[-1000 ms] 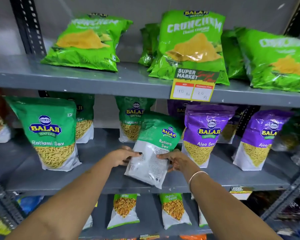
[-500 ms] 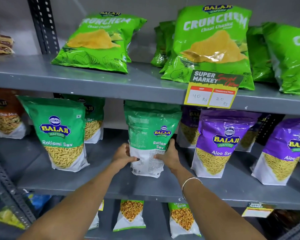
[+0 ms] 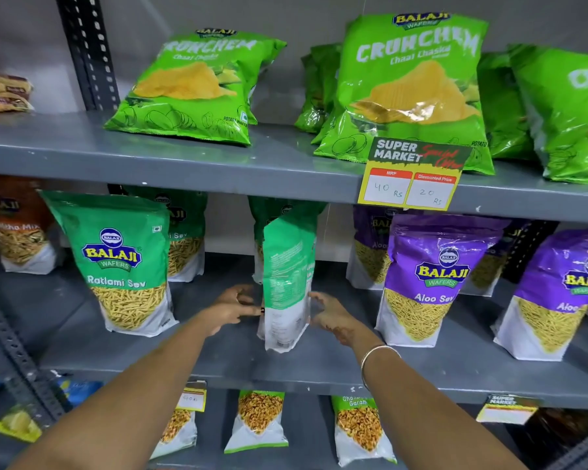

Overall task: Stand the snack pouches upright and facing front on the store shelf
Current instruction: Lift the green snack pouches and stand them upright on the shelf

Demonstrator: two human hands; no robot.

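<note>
On middle shelf [image 3: 218, 361] | green pouch [image 3: 287, 283] edge-on | Balaji Ratlami Sev pouch [image 3: 123, 262] front-facing | both hands' fingers spread, unclasped

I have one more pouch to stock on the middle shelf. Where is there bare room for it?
Bare shelf lies between the front Ratlami Sev pouch and the turned green pouch, though the left hand occupies it. A narrower gap separates that pouch from the Aloo Sev pouch, with the right hand in it. Further right is crowded.

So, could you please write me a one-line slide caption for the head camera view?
Both hands, left and right, flank an upright green snack pouch turned edge-on on the middle shelf.
</note>
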